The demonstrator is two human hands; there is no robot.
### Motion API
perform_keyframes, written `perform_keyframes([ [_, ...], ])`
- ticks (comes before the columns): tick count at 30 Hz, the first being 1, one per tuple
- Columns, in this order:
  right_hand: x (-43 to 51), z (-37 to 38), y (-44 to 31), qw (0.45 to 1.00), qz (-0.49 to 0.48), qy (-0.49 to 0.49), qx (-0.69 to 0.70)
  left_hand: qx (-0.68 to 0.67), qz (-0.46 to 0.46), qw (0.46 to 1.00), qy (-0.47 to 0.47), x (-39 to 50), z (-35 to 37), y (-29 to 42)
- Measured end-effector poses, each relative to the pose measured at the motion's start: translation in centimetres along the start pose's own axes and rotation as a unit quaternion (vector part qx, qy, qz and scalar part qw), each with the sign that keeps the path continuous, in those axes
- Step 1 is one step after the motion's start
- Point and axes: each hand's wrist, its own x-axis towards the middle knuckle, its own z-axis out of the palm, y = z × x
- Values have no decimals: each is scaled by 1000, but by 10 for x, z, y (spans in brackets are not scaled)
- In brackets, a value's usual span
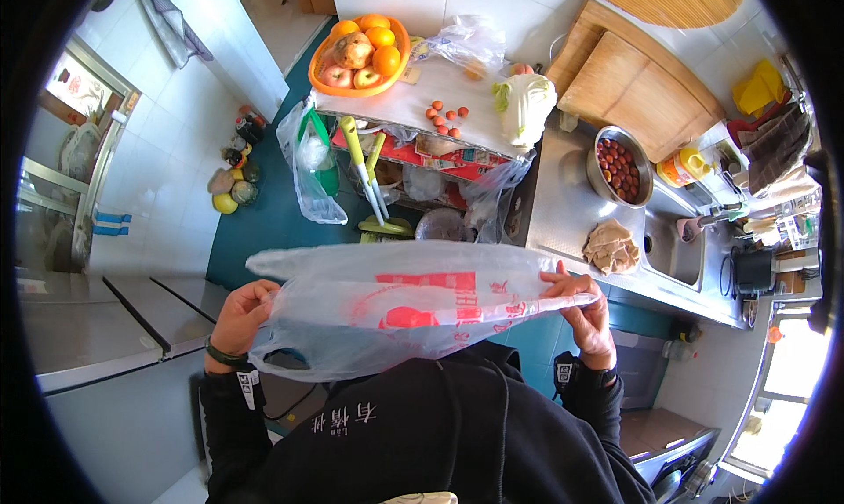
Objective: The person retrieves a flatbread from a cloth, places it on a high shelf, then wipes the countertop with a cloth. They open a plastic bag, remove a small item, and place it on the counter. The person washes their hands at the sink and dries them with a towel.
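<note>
A translucent plastic carrier bag [316,313] with red printing is stretched sideways in front of my chest. My left hand [242,316] pinches its handle end between thumb and fingers. At the other end, my right hand [580,309] grips the bag's gathered edge, with some fingers behind the film. The bag looks flat, and nothing shows inside it. Beyond it stands a shelf unit, its top [409,108] bearing several small round reddish fruits [451,115] and a napa cabbage [527,112].
An orange basket [402,75] of fruit stands at the shelf's left. Yellow-green handled tools [356,148] lean against its front. Right of it, the steel counter [554,194] holds a metal bowl [597,174] of dark red fruit, a crumpled tan cloth [611,247] and a sink [676,247].
</note>
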Motion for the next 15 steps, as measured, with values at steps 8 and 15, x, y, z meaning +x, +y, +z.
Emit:
perform_keyframes([
  [8,18,31,-16,982,-56,-167,-61,513,227,818,-129,24,66,86],
  [15,17,33,-25,990,43,-101,93,358,-119,779,-500,62,90,46],
])
